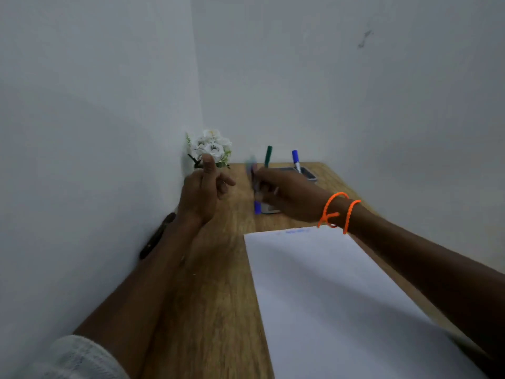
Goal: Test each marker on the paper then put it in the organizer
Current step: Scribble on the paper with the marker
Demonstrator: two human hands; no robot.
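Note:
My right hand (284,192) is closed around a blurred blue marker (256,206), held nearly upright over the near end of the organizer (307,173). A green marker (268,156) and a blue-capped marker (295,160) stand in the organizer at the far end of the desk. My left hand (202,192) hovers to the left, thumb up and fingers loosely curled, holding nothing. White paper (328,296) lies on the wooden desk (213,310) in front, with faint blue marks (297,231) near its far edge.
A small pot of white flowers (211,147) stands in the corner behind my left hand. A dark pen-like object (157,236) lies along the left wall. White walls close in on the left and at the back.

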